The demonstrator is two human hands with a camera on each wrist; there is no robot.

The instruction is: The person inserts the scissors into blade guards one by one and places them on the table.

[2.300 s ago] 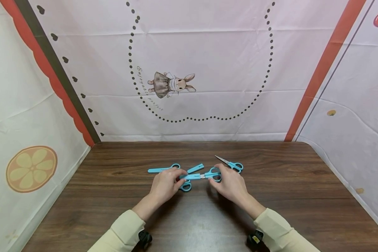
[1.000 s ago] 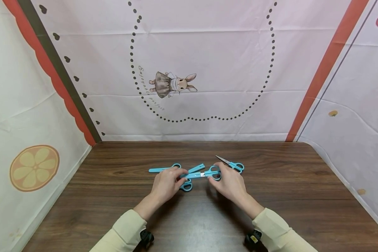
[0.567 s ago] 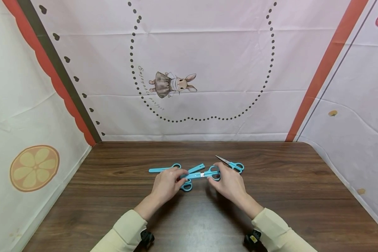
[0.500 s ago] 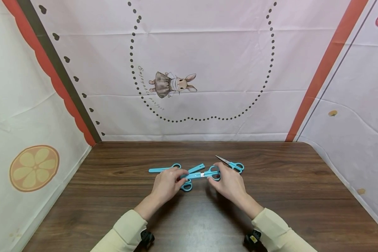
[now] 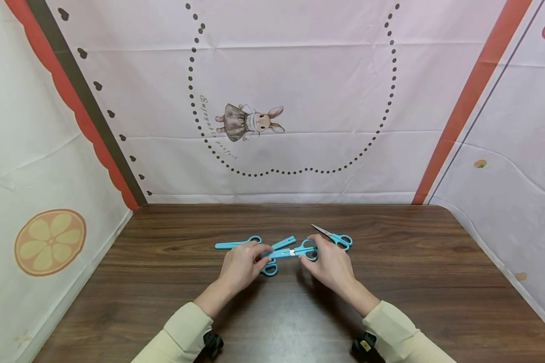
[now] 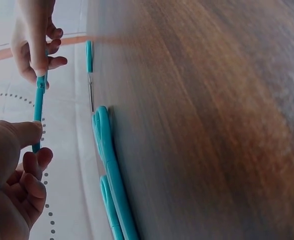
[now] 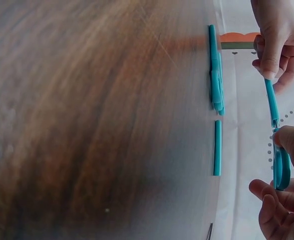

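Observation:
My left hand (image 5: 240,264) pinches a light-blue blade cover (image 5: 279,254) between thumb and fingers. My right hand (image 5: 330,263) holds light-blue scissors (image 5: 300,250) by their finger loops. The blades point left into the cover, and a short silvery strip shows between cover and handles. Both wrist views show this pair held above the table, the cover (image 7: 272,102) in line with the scissors (image 7: 283,167). Just behind them lies a loose blue cover (image 5: 284,242). Bare-bladed scissors (image 5: 338,239) lie beyond my right hand.
Covered scissors (image 5: 229,245) lie on the brown wooden table (image 5: 390,282), left of the loose cover. Another pair's handle loop (image 5: 269,268) shows beside my left hand, which hides the rest of that pair. Printed cloth (image 5: 300,75) hangs behind the table.
The held scissors and cover have risen slightly and tilted a little. The strip of blade between them looks slightly narrower than in the oldest frame. Both hands have barely moved; the other scissors lie still.

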